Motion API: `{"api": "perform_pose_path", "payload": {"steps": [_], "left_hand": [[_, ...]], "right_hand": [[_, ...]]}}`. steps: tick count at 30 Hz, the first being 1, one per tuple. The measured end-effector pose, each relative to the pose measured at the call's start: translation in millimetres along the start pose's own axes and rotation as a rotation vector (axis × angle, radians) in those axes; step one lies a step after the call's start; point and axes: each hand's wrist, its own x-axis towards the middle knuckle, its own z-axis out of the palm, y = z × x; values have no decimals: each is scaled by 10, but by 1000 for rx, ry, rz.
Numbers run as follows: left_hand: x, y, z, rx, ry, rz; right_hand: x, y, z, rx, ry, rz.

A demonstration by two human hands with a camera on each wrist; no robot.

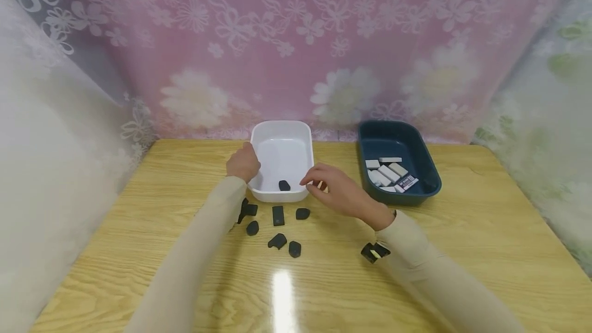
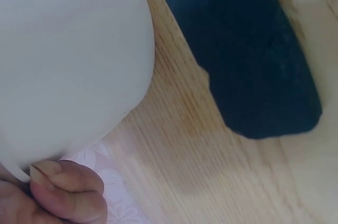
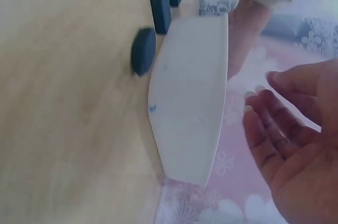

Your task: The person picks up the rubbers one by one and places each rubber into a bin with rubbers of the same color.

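Observation:
A white tub stands mid-table with one black piece inside near its front wall. My left hand grips the tub's left rim; the left wrist view shows a fingertip curled at the edge of the tub. My right hand hovers at the tub's front right corner, holding nothing. In the right wrist view it shows as an open palm with relaxed fingers beside the tub wall. Several black pieces lie on the table in front of the tub.
A dark blue tub at the right holds several white erasers. A dark piece lies close to the white tub. The wooden table is ringed by floral curtains. A black clip sits by my right wrist.

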Motion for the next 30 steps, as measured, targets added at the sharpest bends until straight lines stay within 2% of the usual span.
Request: {"api": "perform_pose_path", "payload": {"steps": [4,8,12,17,20,25,30], "left_hand": [[16,-24,-11,5,8,-10],[34,-20,-14,-1,2,-6],[35,-3,-11,-4,-1,4],[30,-34,16,-2,-2,5],[14,-40,16,-8,-2,-4],[-16,-18,17,-6,-6,-23],[-25,7,-2,-1,6,-14]], "right_hand": [[-84,-50,67,26,-91,4],[-132,-43,161,-7,-213,37],[-175,2,265,-45,-283,49],[-209,4,374,-141,-316,47],[-206,-12,422,-202,-336,74],[-203,-12,480,-233,-280,67],[-192,-6,496,-245,-233,34]]}}
